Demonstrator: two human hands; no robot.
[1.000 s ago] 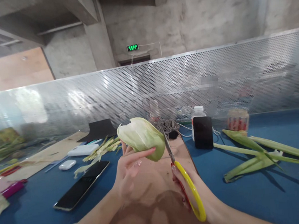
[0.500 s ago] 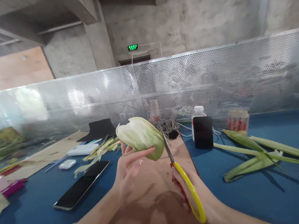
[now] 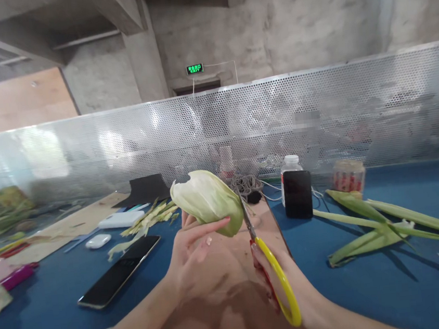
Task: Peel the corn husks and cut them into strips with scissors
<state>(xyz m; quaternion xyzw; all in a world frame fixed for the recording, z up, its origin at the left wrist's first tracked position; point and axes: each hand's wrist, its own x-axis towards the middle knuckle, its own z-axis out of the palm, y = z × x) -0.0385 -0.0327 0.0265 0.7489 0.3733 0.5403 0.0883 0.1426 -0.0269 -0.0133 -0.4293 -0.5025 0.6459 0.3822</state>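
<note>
My left hand (image 3: 191, 246) is closed on a broad, pale green corn husk (image 3: 207, 200), which curls over the fingers above the board. One fingertip presses along its lower side. In my right hand (image 3: 279, 268) is a pair of scissors (image 3: 275, 276) with one yellow and one red handle, gripped through the loops. Their metal blades point up and away from me, touching the husk's right edge. Whether the blades bite into the husk cannot be made out. Both hands are over a brown board (image 3: 259, 228) on the blue table.
Left of the board lie a black phone (image 3: 121, 271), a white earbud case (image 3: 98, 241) and cut husk strips (image 3: 150, 217). To the right stand a dark upright device (image 3: 298, 194), a white bottle (image 3: 291, 163) and a jar (image 3: 349, 176), beside green husk leaves (image 3: 369, 243). A perforated metal screen (image 3: 254, 124) runs behind.
Very little differs. The husk and my left hand have shifted slightly, while the scissors stay at the husk's right edge.
</note>
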